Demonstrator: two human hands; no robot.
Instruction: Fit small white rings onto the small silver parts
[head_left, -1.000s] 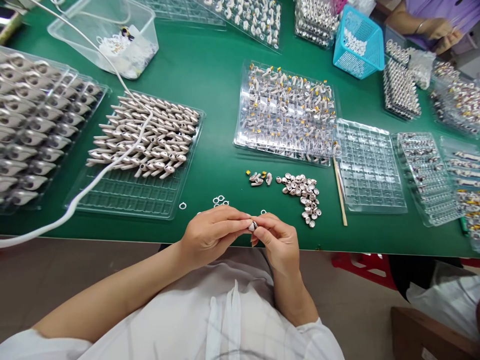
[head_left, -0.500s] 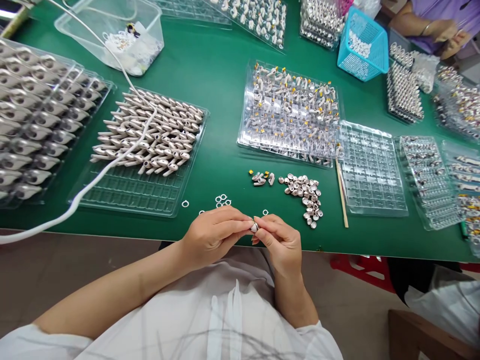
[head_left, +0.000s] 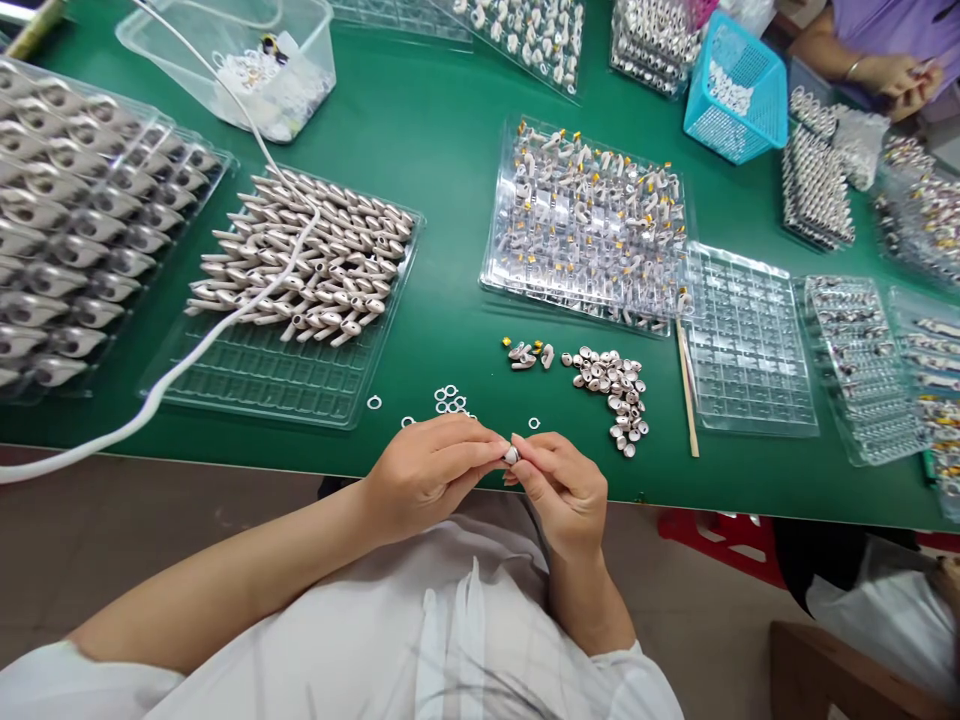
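My left hand point(head_left: 431, 470) and my right hand point(head_left: 562, 485) meet near the table's front edge, both pinching one small earbud shell point(head_left: 511, 455). It looks pale with a dark part; the fingertips cover most of it. Just beyond the hands lie several white rings point(head_left: 450, 400) and a single white ring point(head_left: 534, 423). To the right of my right hand is a loose pile of small beige-silver caps point(head_left: 615, 385). Beside that pile are a few small stem-shaped parts point(head_left: 525, 355) with yellow tabs.
At left, a white cable point(head_left: 187, 365) crosses a tray of silver stemmed parts point(head_left: 300, 260). A clear bin point(head_left: 315, 85), a parts-filled tray point(head_left: 585, 235), a wooden stick point(head_left: 687, 395), a clear tray point(head_left: 750, 340) and a blue basket point(head_left: 739, 130) stand around. A co-worker's hands point(head_left: 904, 85) are at upper right.
Both hands keep their pinch on the small earbud shell, with only slight finger movement. The whole view has shifted a little, so the tabletop things appear farther right.
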